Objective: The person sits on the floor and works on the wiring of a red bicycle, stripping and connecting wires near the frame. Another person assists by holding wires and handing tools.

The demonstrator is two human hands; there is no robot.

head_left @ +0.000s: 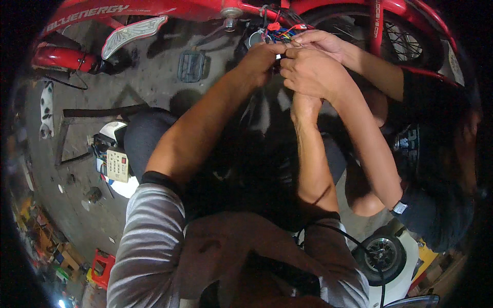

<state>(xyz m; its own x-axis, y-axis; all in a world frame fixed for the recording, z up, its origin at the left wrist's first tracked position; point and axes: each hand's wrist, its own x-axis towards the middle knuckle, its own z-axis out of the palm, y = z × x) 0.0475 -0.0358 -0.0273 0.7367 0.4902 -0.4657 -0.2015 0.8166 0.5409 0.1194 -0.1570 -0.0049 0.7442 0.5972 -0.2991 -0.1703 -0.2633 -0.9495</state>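
Observation:
My left hand (259, 62) is closed, its thumb and fingers pinched beside a bundle of coloured wires (282, 35) under the red frame of a bike-like vehicle (200, 6). A small white piece (278, 56) shows at its fingertips; what else it grips is hidden. My right hand (307, 106) reaches up to the same spot, its fingers covered by a co-worker's hand (314, 73). Just above, the co-worker's other hand (324, 43) is at the wires. A red connector (274, 26) sits among them.
A spoked wheel (400, 38) stands at the far right, behind the co-worker's arms. On the floor are a grey pedal-like part (191, 66), a beige box with a red switch (117, 166) and a red stool (104, 268). A small wheel (380, 256) is at the near right.

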